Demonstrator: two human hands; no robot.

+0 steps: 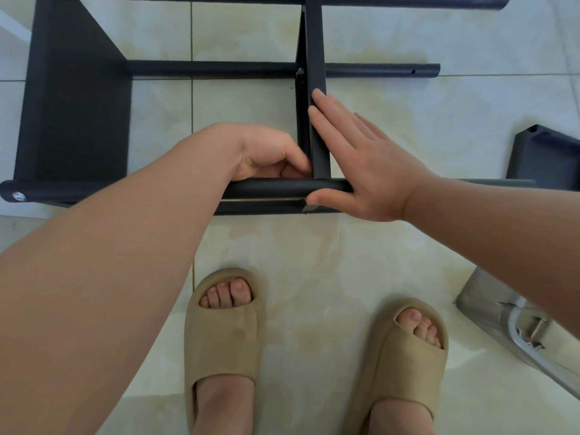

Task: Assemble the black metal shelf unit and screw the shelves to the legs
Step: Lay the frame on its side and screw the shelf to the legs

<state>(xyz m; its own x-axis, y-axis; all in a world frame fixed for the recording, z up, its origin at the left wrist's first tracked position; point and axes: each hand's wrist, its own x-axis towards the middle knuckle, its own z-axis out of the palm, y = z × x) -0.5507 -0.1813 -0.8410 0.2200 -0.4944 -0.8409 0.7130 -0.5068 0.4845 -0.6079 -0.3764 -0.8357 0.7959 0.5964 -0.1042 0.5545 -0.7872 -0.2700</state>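
A pale tiled floor (314, 262) carries a half-built black unit (78, 105) lying on its side, seen from above by the person assembling it. The left fingers (298, 163) are curled, tips bunched into the inner corner where a shelf (317, 58) meets the near leg (282, 187); whether they pinch a screw there cannot be told. The right fingers (326, 114) lie straight and pressed together, flat against the shelf's right face, while the thumb rests on the near leg just below the joint. The left hand (270, 152) sits left of the shelf and the right hand (361, 161) right of it, so the two bracket the joint. The shelf stands on edge with its long axis running away from the person. The near leg crosses it, running left to right. The joint lies directly at the left fingertips, making that hand the nearer one for fixing it, in all likelihood, with the right hand bracing.

Further up, a fitted screw (300, 70) ties the shelf to the middle leg (204, 68), which shows an open hole (413, 71) towards its right end. Another screw (18, 196) sits at the near leg's left end. A loose panel (546, 155) lies well apart to the right. Tan sandals (224, 334) stand below the near leg.
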